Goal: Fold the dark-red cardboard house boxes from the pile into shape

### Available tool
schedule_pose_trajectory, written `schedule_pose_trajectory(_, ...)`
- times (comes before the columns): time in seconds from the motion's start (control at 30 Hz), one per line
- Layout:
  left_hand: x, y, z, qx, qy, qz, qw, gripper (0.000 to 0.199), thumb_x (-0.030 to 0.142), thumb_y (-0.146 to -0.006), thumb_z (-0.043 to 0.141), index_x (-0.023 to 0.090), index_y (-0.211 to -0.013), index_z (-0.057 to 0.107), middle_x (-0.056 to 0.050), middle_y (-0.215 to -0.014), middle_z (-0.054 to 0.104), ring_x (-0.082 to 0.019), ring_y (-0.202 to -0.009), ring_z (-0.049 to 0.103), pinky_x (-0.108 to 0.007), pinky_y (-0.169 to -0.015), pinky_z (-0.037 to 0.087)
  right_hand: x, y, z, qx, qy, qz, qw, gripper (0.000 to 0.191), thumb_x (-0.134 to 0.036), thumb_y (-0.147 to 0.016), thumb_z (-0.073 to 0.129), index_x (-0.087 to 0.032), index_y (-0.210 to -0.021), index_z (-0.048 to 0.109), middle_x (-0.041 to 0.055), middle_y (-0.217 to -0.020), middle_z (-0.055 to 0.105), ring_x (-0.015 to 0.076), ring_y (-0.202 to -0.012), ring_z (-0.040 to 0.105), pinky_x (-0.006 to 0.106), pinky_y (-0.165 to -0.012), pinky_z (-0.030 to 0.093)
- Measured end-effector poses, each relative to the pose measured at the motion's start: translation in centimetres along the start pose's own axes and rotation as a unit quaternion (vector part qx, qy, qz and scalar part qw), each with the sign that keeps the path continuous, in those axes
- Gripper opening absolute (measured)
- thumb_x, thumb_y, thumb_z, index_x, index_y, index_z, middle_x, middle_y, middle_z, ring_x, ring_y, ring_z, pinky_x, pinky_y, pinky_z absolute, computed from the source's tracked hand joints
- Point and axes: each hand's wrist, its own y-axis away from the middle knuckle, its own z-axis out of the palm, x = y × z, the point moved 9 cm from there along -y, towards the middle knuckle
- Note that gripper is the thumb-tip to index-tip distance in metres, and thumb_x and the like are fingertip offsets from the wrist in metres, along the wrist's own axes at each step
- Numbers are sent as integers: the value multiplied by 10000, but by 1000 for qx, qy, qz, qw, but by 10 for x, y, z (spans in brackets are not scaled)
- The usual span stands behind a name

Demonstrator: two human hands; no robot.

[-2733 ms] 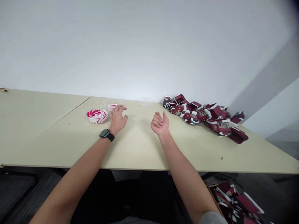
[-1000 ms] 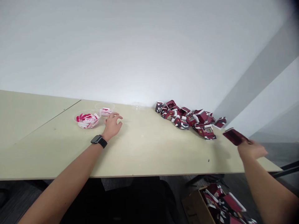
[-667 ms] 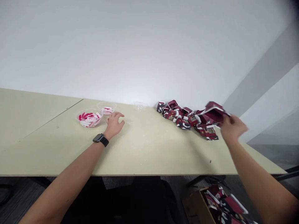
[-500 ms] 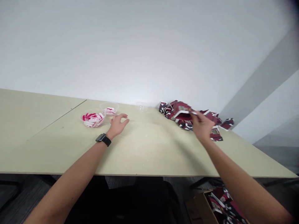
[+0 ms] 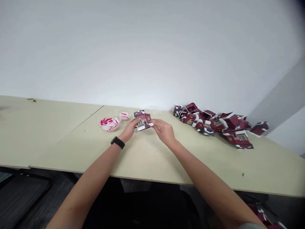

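A small maroon toy house piece (image 5: 144, 120), with yellow windows and dark-and-white roof parts, is held above the middle of the table. My left hand (image 5: 129, 130) grips its left side, thumb in front. My right hand (image 5: 165, 130) pinches the white lower right edge. Left of my hands, a clear bowl (image 5: 110, 124) holds red-and-white pieces. Just behind it, a second clear bowl (image 5: 125, 116) contains a smaller amount of the same. A pile of similar maroon house pieces (image 5: 215, 124) lies to the right, some showing hollow insides.
A clear plastic dish (image 5: 154, 110) stands by the wall behind the held piece. The pale table (image 5: 147, 162) has a seam on the left. Below its front edge at right, more maroon pieces (image 5: 262, 214) show partly. A small dark object (image 5: 31, 100) lies far left.
My right hand has carried the maroon house piece from the pile to the middle. My left hand, open before, has closed on it. The view has turned slightly.
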Motion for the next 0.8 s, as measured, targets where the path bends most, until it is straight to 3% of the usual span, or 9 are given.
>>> schedule_pose_trajectory(0.03,1,0,-4,17,21,2,1000,566,607,-911,636,176,-1271,702,-115,-1272,742,-277,-1161,671,-404,-1030,481,1,-1,2,-9,-12,10,1000,272,-379,-929,704,-342,-1187,781,40,-1367,721,289,-1294,660,468,-1155,500)
schedule_pose_trajectory(0.1,4,2,-9,43,15,6,999,507,541,-881,706,163,-1219,703,-117,-1265,736,-277,-1165,662,-397,-1027,478,11,1,5,-14,-78,60,995,546,-465,-827,819,-357,-1348,695,51,-1530,602,320,-1414,564,504,-1157,494)
schedule_pose_trajectory(0.2,10,6,-3,26,-21,18,999,482,477,-849,765,154,-1195,676,-127,-1262,723,-288,-1165,653,-404,-1006,490,39,14,11,17,-219,186,958,796,-614,-820,781,-351,-1523,515,100,-1613,502,327,-1465,503,522,-1141,494)
schedule_pose_trajectory(0.27,12,8,6,-8,-41,29,999,513,458,-836,787,166,-1234,649,-132,-1302,703,-294,-1180,646,-411,-992,500,52,24,18,28,-277,239,930,830,-639,-810,777,-333,-1527,492,122,-1585,525,313,-1461,505,510,-1164,465)
schedule_pose_trajectory(0.37,14,12,20,-77,-61,42,994,564,438,-811,820,184,-1278,630,-139,-1353,677,-302,-1223,629,-417,-1004,497,53,30,30,-5,-316,247,916,861,-565,-732,870,-332,-1484,520,102,-1507,597,294,-1406,550,472,-1149,467)
schedule_pose_trajectory(0.53,17,17,25,-118,-144,62,981,590,502,-816,807,168,-1276,648,-152,-1322,697,-310,-1212,632,-438,-1039,468,45,29,31,-22,-321,230,918,595,-462,-651,926,-247,-1157,698,53,-1139,760,258,-1081,687,391,-962,534)
schedule_pose_trajectory(0.67,34,15,8,-41,-294,116,948,600,536,-898,707,200,-1386,611,-135,-1350,694,-299,-1192,626,-451,-1039,467,54,30,25,53,-339,259,903,501,-449,-624,929,-223,-1000,685,38,-1001,770,235,-938,701,354,-827,540)
schedule_pose_trajectory(0.73,51,14,-16,57,-385,143,910,480,500,-977,591,208,-1356,639,-128,-1344,702,-305,-1218,603,-473,-1081,432,63,33,22,95,-350,280,889,497,-449,-616,928,-220,-980,679,37,-987,774,229,-912,706,353,-810,542)
schedule_pose_trajectory(0.8,67,16,-52,178,-483,129,847,390,419,-1002,522,196,-1276,688,-141,-1322,712,-340,-1277,550,-512,-1110,378,71,34,21,127,-361,298,875,509,-442,-593,939,-220,-972,683,36,-984,780,227,-902,712,355,-806,549)
